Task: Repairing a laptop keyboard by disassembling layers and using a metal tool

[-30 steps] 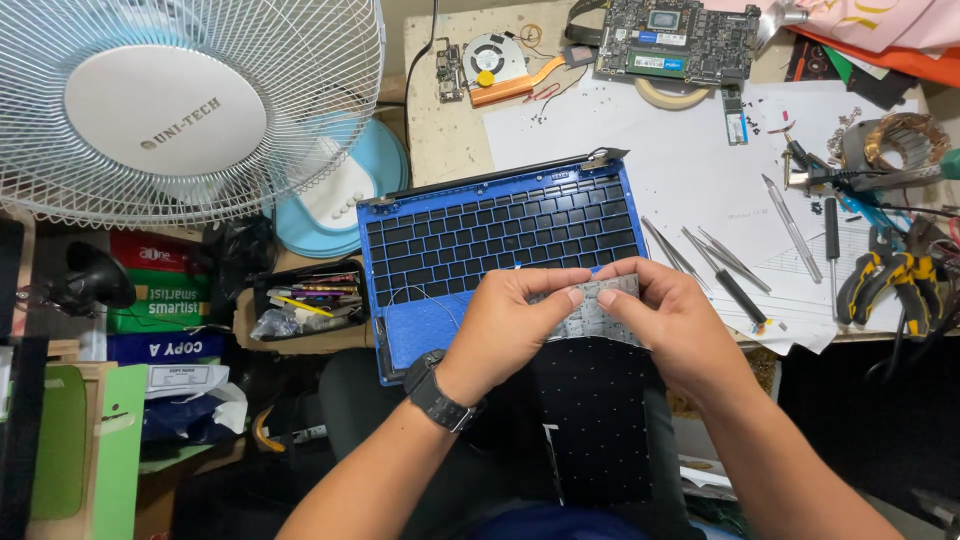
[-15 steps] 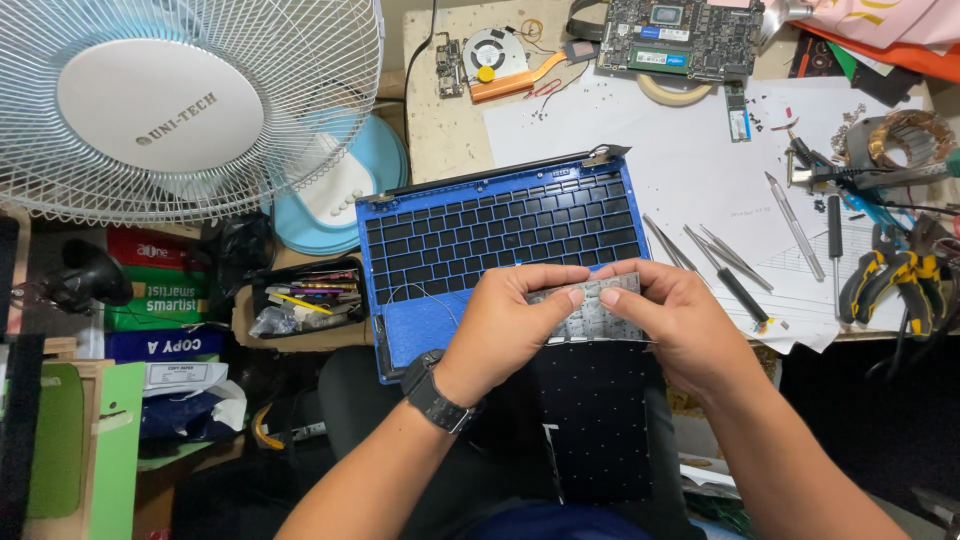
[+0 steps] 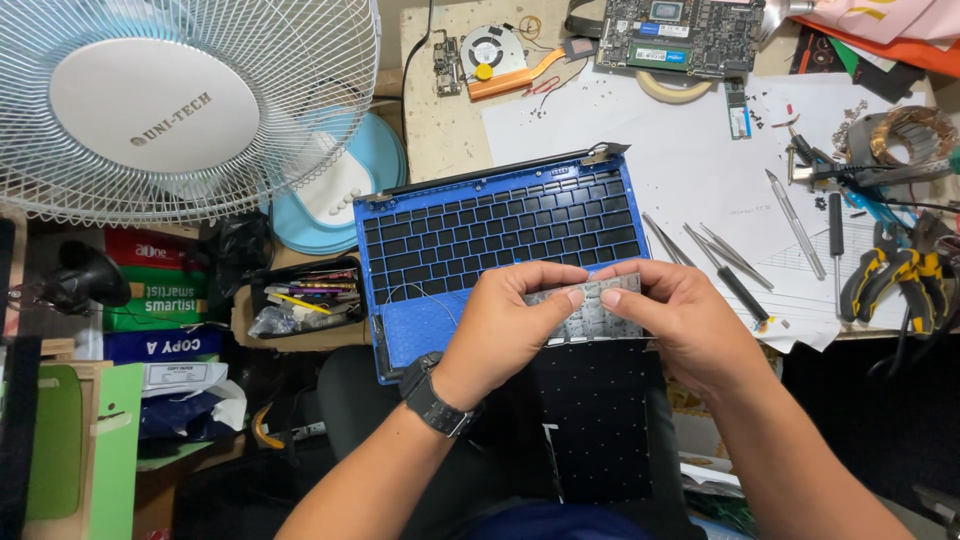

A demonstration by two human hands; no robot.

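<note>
My left hand (image 3: pixel 505 325) and my right hand (image 3: pixel 680 320) both pinch the top edge of a flat keyboard sheet (image 3: pixel 590 318), silvery at the top with a dark dotted backing (image 3: pixel 600 420) hanging down over my lap. Behind my hands lies a blue laptop shell (image 3: pixel 500 235) with empty key openings, resting on the front of the workbench. A thin wire (image 3: pixel 420 295) loops over its lower left. A black watch (image 3: pixel 432 398) sits on my left wrist.
A white fan (image 3: pixel 170 100) stands at the left. A circuit board (image 3: pixel 680 35), a cooling fan with copper pipe (image 3: pixel 495 50), tweezers and screwdrivers (image 3: pixel 720 260), pliers (image 3: pixel 895 275) and white paper (image 3: pixel 690 150) lie on the bench. Boxes and a parts tray (image 3: pixel 300 295) crowd the left.
My hands and the keyboard sheet stay almost still; the fingers shift slightly along the sheet's top edge.
</note>
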